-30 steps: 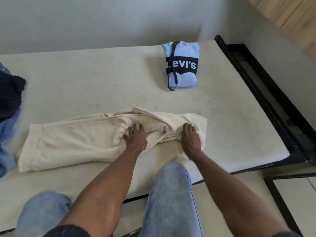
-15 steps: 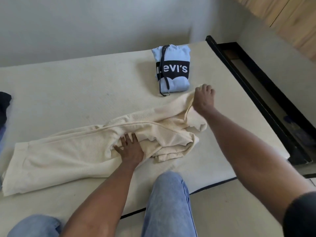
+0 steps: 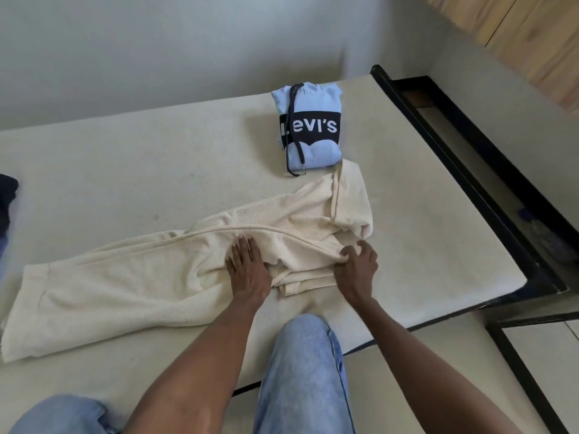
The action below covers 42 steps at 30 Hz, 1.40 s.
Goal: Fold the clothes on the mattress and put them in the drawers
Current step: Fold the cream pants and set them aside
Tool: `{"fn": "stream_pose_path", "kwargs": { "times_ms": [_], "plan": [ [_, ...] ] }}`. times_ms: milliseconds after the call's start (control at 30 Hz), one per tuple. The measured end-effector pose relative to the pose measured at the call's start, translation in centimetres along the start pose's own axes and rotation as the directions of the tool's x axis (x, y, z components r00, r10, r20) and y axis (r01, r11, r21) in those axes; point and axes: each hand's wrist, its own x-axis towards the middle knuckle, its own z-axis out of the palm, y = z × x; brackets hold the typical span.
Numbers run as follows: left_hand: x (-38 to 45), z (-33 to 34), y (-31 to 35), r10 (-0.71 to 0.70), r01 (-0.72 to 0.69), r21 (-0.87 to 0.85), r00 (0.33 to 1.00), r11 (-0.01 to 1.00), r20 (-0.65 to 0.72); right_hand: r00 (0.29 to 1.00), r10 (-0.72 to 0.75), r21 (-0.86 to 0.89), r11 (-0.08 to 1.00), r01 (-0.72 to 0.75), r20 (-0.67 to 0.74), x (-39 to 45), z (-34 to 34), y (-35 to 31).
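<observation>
Clothes to be folded lie on the mattress [image 3: 125, 170], and the one in work is the cream garment [image 3: 131, 283], stretched from the near left edge toward the far right. At its bunched middle, the left hand [image 3: 247, 270] presses flat with straight fingers, holding the cloth down. Just to the right, the right hand [image 3: 357, 270] has curled fingers that pinch a fold of the same cloth. One cuffed end [image 3: 351, 198] lies far right, almost touching the folded blue hoodie [image 3: 308, 126], which sits farther back.

I think the risk is at the middle: the layers there are crumpled, so a fold made now may lock the wrinkles inside and come out uneven. If the right hand pulls strongly, the cuffed end may drag against the hoodie cord [image 3: 296, 151] and disturb that finished fold. At the far left edge some dark clothing [image 3: 7, 195] waits.
</observation>
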Motion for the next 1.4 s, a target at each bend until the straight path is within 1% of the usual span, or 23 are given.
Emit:
{"fn": "stream_pose_path", "kwargs": {
  "times_ms": [67, 133, 200, 233, 267, 333, 367, 400, 467, 533, 600, 667, 767, 833, 900, 933, 1000, 1033, 1100, 1167, 1233, 1333, 1400],
  "plan": [
    [-0.1, 0.3, -0.1, 0.0, 0.0, 0.022, 1.0, 1.0, 0.031, 0.998, 0.055, 0.202, 0.978, -0.052, -0.008, 3.0, -2.4, -1.6],
    [0.1, 0.4, -0.1, -0.015, 0.015, 0.005, 0.999, 1.0, 0.038, 0.969, -0.019, 0.314, 0.947, -0.061, 0.246, 7.1, -6.0, -4.1],
    [0.6, 0.2, 0.1, -0.035, 0.036, -0.025, 0.998, 0.999, 0.053, 0.851, -0.112, 0.443, 0.884, -0.15, 0.514, 10.9, -8.9, -6.2],
    [0.9, 0.0, 0.1, -0.047, 0.049, -0.038, 0.997, 0.998, 0.06, 0.849, -0.1, 0.521, 0.824, -0.221, 0.519, 12.6, -9.5, -6.7],
    [1.1, -0.2, 0.0, -0.056, 0.059, -0.045, 0.996, 0.997, 0.069, 0.904, -0.012, 0.626, 0.725, -0.287, 0.427, 14.3, -9.6, -7.0],
    [1.5, -0.3, 0.0, -0.07, 0.073, -0.039, 0.995, 0.997, 0.073, 0.931, 0.329, 0.759, 0.561, -0.329, 0.16, 16.5, -8.6, -6.4],
    [1.6, -0.3, 0.0, -0.077, 0.079, -0.035, 0.995, 0.996, 0.062, 0.906, 0.422, 0.713, 0.623, -0.322, 0.041, 17.0, -7.9, -6.1],
    [1.6, -0.4, 0.1, -0.085, 0.087, -0.032, 0.995, 0.996, 0.053, 0.921, 0.388, 0.543, 0.777, -0.319, -0.015, 17.1, -7.2, -5.6],
    [1.5, -0.2, 0.6, -0.089, 0.09, 0.001, 0.994, 0.996, 0.067, 0.975, 0.191, 0.147, 0.967, -0.207, 0.111, 16.4, -5.5, -4.2],
    [1.4, 0.1, 1.1, -0.093, 0.089, 0.044, 0.992, 0.995, 0.089, 0.945, 0.115, -0.052, 0.993, -0.104, 0.306, 14.2, -3.9, -2.7],
    [1.3, 0.3, 1.2, -0.09, 0.081, 0.092, 0.991, 0.992, 0.096, 0.927, 0.069, -0.166, 0.986, -0.008, 0.368, 12.3, -2.7, -1.0],
    [1.2, 0.5, 1.0, -0.08, 0.068, 0.129, 0.992, 0.989, 0.094, 0.968, -0.045, -0.143, 0.986, 0.082, 0.249, 11.9, -2.5, 0.4],
    [1.2, 0.6, 0.9, -0.081, 0.07, 0.106, 0.991, 0.992, 0.104, 0.994, 0.11, 0.299, 0.949, -0.102, -0.007, 12.4, -4.8, 1.0],
    [1.3, 0.4, 1.1, -0.084, 0.073, 0.097, 0.99, 0.993, 0.113, 0.911, 0.388, 0.575, 0.781, -0.245, -0.138, 13.0, -6.7, 2.0],
    [1.4, 0.2, 1.2, -0.086, 0.072, 0.11, 0.988, 0.991, 0.132, 0.727, 0.679, 0.775, 0.511, -0.372, -0.099, 14.1, -8.2, 3.8],
    [1.4, 0.2, 1.2, -0.084, 0.068, 0.119, 0.987, 0.991, 0.136, 0.647, 0.763, 0.767, 0.419, -0.485, -0.007, 14.5, -8.6, 4.7],
    [1.3, 0.2, 1.1, -0.083, 0.064, 0.138, 0.987, 0.988, 0.139, 0.558, 0.83, 0.576, 0.462, -0.674, -0.012, 14.7, -8.8, 4.8],
    [1.3, 0.2, 1.2, -0.082, 0.062, 0.143, 0.987, 0.988, 0.136, 0.606, 0.787, 0.454, 0.584, -0.673, -0.113, 14.4, -8.6, 4.3],
    [1.3, 0.3, 1.4, -0.085, 0.068, 0.148, 0.99, 0.987, 0.117, 0.832, 0.499, 0.181, 0.865, -0.467, -0.24, 13.4, -7.0, 2.9],
    [1.1, 0.3, 1.5, -0.088, 0.071, 0.157, 0.991, 0.985, 0.106, 0.981, 0.178, -0.015, 0.984, -0.179, -0.071, 12.4, -4.9, 2.1],
    [0.9, 0.3, 1.6, -0.088, 0.071, 0.153, 0.991, 0.986, 0.104, 0.986, 0.129, -0.043, 0.991, -0.125, 0.11, 11.6, -3.6, 1.7],
    [0.8, 0.1, 1.7, -0.096, 0.083, 0.145, 0.992, 0.986, 0.086, 0.96, 0.275, 0.022, 0.961, -0.275, -0.057, 10.8, -3.6, 0.1],
    [0.7, -0.2, 1.9, -0.099, 0.088, 0.142, 0.992, 0.986, 0.077, 0.982, -0.045, -0.011, 0.999, 0.044, -0.186, 8.6, -3.1, -1.4]
  ]
}}
